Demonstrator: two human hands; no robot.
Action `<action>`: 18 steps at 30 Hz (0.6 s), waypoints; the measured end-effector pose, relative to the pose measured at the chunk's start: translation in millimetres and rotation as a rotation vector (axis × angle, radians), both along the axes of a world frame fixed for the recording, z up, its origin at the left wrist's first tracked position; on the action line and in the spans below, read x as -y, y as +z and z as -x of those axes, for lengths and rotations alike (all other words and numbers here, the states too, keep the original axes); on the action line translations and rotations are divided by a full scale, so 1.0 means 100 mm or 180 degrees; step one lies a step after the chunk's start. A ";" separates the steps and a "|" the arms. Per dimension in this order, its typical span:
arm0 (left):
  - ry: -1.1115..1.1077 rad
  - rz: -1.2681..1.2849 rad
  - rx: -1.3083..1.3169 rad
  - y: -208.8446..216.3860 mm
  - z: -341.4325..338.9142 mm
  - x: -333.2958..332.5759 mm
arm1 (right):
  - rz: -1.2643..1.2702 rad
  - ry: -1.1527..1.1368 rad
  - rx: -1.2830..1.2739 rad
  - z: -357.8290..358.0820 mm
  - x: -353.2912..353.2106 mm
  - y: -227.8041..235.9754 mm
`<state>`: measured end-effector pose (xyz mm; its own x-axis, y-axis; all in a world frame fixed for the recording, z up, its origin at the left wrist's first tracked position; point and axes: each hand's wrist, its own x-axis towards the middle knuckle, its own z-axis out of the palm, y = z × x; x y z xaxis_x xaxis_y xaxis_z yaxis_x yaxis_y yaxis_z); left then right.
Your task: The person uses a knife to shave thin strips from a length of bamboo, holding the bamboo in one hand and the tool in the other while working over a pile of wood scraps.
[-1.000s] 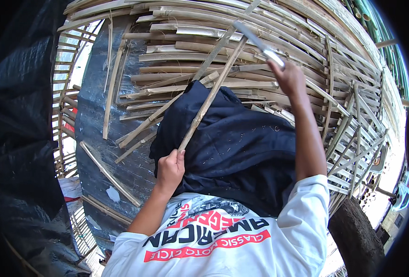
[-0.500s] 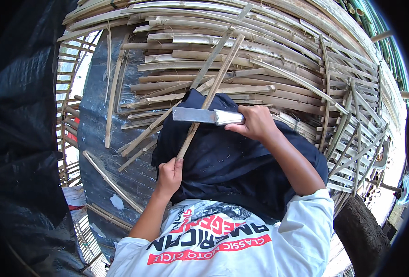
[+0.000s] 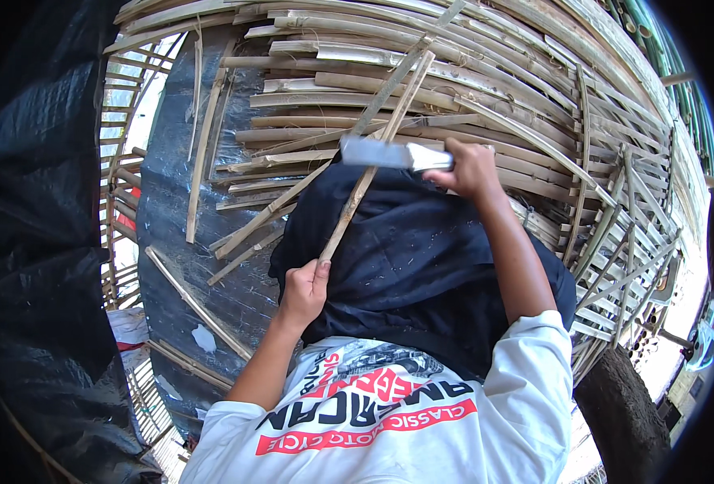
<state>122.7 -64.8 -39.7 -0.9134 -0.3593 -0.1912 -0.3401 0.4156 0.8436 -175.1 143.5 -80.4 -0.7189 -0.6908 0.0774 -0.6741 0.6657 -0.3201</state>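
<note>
My left hand is closed round the near end of a long bamboo strip, which slants up and away to the right over my lap. In my right hand is the pale, wrapped-looking handle of a broad knife. Its wide blade lies across the strip, past the strip's middle, and is slightly blurred; whether the edge bites into the bamboo I cannot tell. Dark cloth covers my lap beneath both, with small light shavings on it.
Many split bamboo strips lie in rows ahead of me. Loose strips rest on a dark sheet to the left. A bamboo lattice stands at the right, near a dark post. Black sheeting hangs far left.
My right hand has pushed the knife up and away along the strip, slightly to the right. My left hand still grips the near end, shifted a little up and to the right.
</note>
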 end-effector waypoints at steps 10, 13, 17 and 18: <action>-0.0035 -0.0314 -0.0019 -0.07 -0.06 0.06 | 0.0121 -0.1581 0.0056 0.13 -0.83 1.07; -0.0058 -0.0334 0.0020 -0.06 -0.06 0.07 | 0.0097 -0.0627 0.0285 -0.38 -0.50 0.86; -0.0132 -0.0115 -0.0105 -0.03 -0.03 0.03 | -0.0078 0.0062 0.0676 -0.71 -0.15 0.53; -0.0142 -0.0054 -0.0055 -0.02 -0.03 0.02 | -0.0164 0.0028 0.0719 -0.68 -0.13 0.49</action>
<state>125.8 -66.7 -42.1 -0.9317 -0.3148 -0.1810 -0.3068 0.4155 0.8563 -107.2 156.3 -31.8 -0.7079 -0.6960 -0.1204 -0.5950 0.6795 -0.4293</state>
